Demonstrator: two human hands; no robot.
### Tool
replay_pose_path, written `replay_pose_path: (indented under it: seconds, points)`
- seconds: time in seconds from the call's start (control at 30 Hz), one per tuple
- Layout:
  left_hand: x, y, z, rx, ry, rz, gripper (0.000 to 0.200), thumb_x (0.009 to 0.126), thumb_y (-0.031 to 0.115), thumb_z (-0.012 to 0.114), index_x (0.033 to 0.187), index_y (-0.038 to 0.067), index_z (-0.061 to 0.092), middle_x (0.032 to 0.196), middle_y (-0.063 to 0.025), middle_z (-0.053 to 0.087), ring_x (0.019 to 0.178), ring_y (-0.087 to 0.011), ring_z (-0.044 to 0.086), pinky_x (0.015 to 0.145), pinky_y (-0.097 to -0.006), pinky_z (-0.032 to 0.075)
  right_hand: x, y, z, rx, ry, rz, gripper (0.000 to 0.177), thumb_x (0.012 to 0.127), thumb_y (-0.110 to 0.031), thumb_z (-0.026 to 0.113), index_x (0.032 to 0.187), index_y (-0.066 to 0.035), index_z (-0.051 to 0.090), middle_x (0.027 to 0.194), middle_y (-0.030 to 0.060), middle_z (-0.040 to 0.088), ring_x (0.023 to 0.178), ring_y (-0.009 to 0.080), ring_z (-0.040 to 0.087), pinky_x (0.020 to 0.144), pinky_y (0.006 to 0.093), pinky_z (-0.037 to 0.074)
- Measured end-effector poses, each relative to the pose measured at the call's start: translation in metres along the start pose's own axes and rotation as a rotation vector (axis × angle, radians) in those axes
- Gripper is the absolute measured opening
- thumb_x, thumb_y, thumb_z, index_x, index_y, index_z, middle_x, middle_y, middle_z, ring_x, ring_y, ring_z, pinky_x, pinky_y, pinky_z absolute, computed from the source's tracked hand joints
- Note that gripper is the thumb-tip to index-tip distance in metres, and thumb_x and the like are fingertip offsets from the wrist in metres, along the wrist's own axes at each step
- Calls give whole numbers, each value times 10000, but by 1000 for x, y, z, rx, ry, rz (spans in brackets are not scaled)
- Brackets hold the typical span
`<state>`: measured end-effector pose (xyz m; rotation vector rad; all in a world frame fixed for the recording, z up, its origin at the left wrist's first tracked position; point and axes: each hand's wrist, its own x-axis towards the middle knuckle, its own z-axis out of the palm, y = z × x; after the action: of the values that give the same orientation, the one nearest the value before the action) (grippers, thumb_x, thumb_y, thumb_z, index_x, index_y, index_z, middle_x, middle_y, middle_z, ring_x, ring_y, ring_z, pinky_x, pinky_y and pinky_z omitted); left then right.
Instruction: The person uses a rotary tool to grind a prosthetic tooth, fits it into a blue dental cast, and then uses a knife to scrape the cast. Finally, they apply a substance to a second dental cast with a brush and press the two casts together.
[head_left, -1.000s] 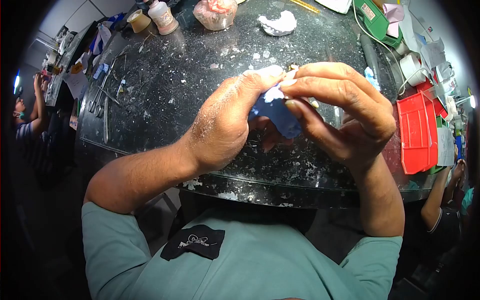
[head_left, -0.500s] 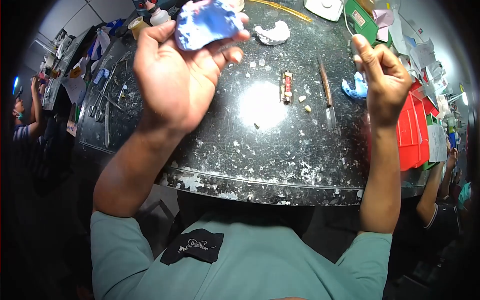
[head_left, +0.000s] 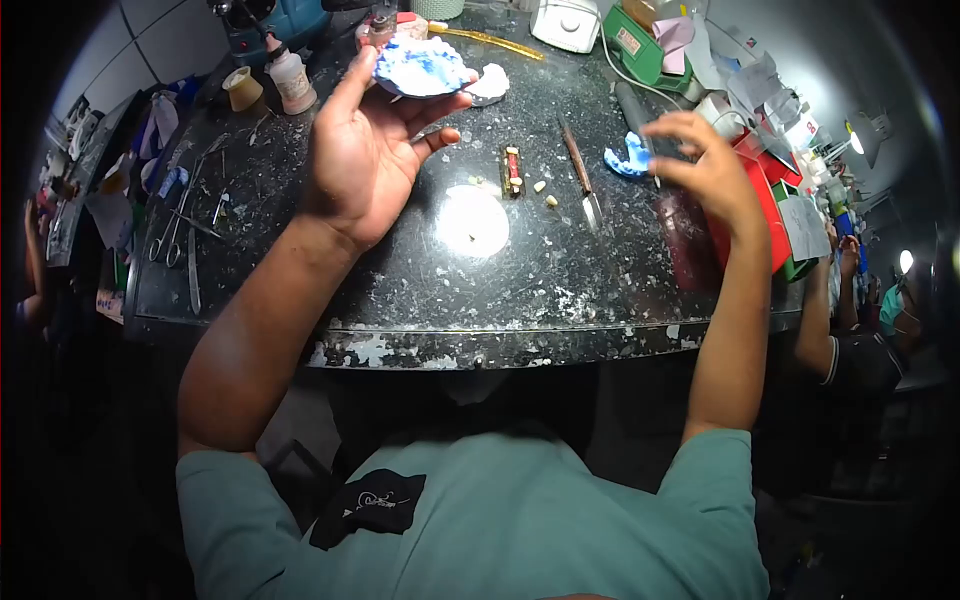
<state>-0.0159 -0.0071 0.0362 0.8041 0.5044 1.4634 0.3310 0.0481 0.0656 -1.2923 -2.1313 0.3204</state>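
Note:
My left hand (head_left: 365, 165) holds up a blue-and-white dental cast (head_left: 420, 72) at the back of the bench, gripping its edges with thumb and fingers. A white horseshoe-shaped plaster piece (head_left: 490, 86) lies just behind those fingers. Over the right side, my right hand (head_left: 705, 165) is slightly blurred, its thumb and fingers curved and apart. Close to its fingertips lie a blue arch-shaped piece (head_left: 626, 158) and a dark grey pen-like handpiece (head_left: 632, 105), partly covered by the hand. Left of these lies a wooden-handled knife (head_left: 577, 160).
Mid-bench are a small red-and-gold strip (head_left: 513, 170) and tooth-like bits (head_left: 551, 201). Scissors (head_left: 172, 240) and metal tools lie left, near a white bottle (head_left: 291, 80). A red bin (head_left: 765, 195) stands right; a white box (head_left: 566, 24) stands behind. Other people are at both sides.
My left hand has tilted the cast, showing its rough white-and-blue side instead of the smooth blue one. My right hand has gone from pinched to fingers apart and lowered toward the blue arch. The view shifted.

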Motion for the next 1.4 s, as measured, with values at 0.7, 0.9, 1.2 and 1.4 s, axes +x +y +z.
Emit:
replay_pose_path:
  seconds: [0.7, 0.9, 1.2, 1.4]
  points:
    - [-1, -11, -5, -190, -132, -35, 488, 974, 343, 333, 1277, 4, 510, 1233, -180, 596, 1163, -333, 555, 925, -436, 426, -146, -136, 95, 1128, -1604, 42, 219, 987, -211, 407, 1112, -54, 497, 962, 86, 548, 855, 174, 520, 799, 331, 426]
    - [-5, -14, 4, -59, -192, 81, 475, 987, 250, 443, 1334, -75, 432, 1293, -214, 563, 1236, -317, 532, 1062, -439, 417, -165, -141, 85, 642, -1286, -212, 416, 1040, -416, 379, 1224, -71, 521, 1106, 143, 549, 1070, 322, 563, 952, 411, 445]
    - [-11, -8, 11, -104, -200, 29, 416, 973, 195, 422, 1298, -64, 442, 1199, -209, 594, 1155, -267, 589, 1050, -363, 462, -139, -141, 40, 543, -1645, -103, 724, 978, -530, 473, 1464, -8, 346, 1385, 254, 487, 1243, 382, 517, 1039, 406, 423]
    - [-12, -10, 12, -75, -230, 49, 430, 954, 201, 447, 1298, -56, 442, 1213, -178, 586, 1143, -243, 592, 1050, -375, 454, -94, -157, 18, 635, -1550, -203, 692, 894, -273, 653, 1448, 5, 345, 1388, 207, 480, 1238, 324, 528, 1037, 383, 434]
